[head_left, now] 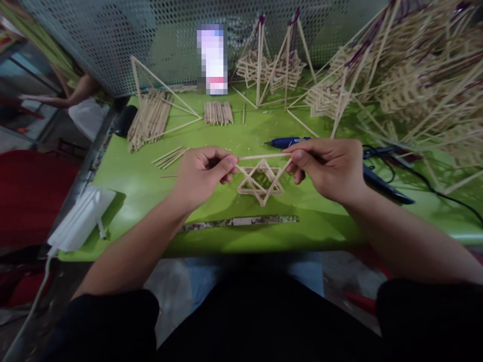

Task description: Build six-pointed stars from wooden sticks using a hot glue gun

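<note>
A thin wooden stick [264,157] spans the gap between my two hands at the far side of a star-shaped stick frame [263,185] on the green table. My left hand [206,173] pinches the stick's left end between thumb and fingers. At the right end, my right hand [326,163] is closed on the same stick, its fingertips close to the frame's upper right corner. Behind my right hand lies a blue pen-like tool [287,143], partly hidden by the fingers.
Loose sticks [169,157], a short-stick bundle [219,113] and a larger bundle [150,119] lie left. A flat strip [241,221] is in front, a white power strip [81,218] at left. Finished stick frames [426,90] crowd the right. A person's arm [81,93] shows far left.
</note>
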### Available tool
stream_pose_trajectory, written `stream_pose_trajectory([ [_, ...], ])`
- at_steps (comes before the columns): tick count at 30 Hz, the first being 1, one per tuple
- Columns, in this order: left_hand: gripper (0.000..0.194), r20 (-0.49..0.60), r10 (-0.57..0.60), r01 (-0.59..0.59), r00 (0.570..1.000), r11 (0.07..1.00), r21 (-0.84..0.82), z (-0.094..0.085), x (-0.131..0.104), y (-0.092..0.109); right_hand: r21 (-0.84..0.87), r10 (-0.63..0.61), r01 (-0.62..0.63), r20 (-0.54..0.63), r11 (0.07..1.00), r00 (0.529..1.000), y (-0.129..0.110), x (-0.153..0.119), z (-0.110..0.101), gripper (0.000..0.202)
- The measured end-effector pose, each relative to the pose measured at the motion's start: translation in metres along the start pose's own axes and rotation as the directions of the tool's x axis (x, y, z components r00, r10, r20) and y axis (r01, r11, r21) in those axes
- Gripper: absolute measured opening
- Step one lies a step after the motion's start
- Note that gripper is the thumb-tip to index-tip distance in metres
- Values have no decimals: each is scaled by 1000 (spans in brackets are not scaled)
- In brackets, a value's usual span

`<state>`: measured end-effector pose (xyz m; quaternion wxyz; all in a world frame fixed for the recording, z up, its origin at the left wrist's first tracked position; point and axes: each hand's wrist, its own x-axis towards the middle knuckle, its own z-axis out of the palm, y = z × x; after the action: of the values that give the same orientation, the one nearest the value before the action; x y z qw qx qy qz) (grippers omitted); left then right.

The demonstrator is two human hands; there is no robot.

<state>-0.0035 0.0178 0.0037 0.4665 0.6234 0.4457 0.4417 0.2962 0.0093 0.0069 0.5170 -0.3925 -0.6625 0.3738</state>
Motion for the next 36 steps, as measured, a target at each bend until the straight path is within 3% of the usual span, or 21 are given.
stream_pose_trajectory([
  [6,26,16,-45,46,999,995,-85,1,2,-2,2,101,-101,8,995,995,6,-2,2,33],
  [12,30,104,-145,176,984,893,-414,3,6,-2,75,107,-104,-37,992,994,-3,3,0,41],
  [15,24,100,-152,181,983,869,-460,3,7,-4,88,99,-93,-69,992,993,-5,6,-1,41],
  [17,25,91,-101,130,991,897,-422,4,6,-6,102,96,-88,-76,991,993,-5,6,-1,41],
  [20,29,35,88,-74,995,953,-292,6,4,-10,132,100,-93,-47,987,994,-3,6,1,40],
  [24,23,-122,376,-387,919,918,-89,12,2,-11,163,126,-133,49,978,991,2,2,4,36],
  [26,21,-155,456,-467,876,883,-42,14,2,-10,169,132,-152,126,974,983,3,0,6,32],
  [28,21,-133,484,-492,865,869,-41,15,2,-9,166,139,-170,185,971,973,4,-2,7,30],
  [32,28,22,339,-335,940,935,-118,15,2,-8,192,178,-216,198,957,964,11,-2,10,31],
  [36,40,99,177,-158,979,971,-177,13,0,-6,291,249,-261,78,921,965,17,4,11,33],
])
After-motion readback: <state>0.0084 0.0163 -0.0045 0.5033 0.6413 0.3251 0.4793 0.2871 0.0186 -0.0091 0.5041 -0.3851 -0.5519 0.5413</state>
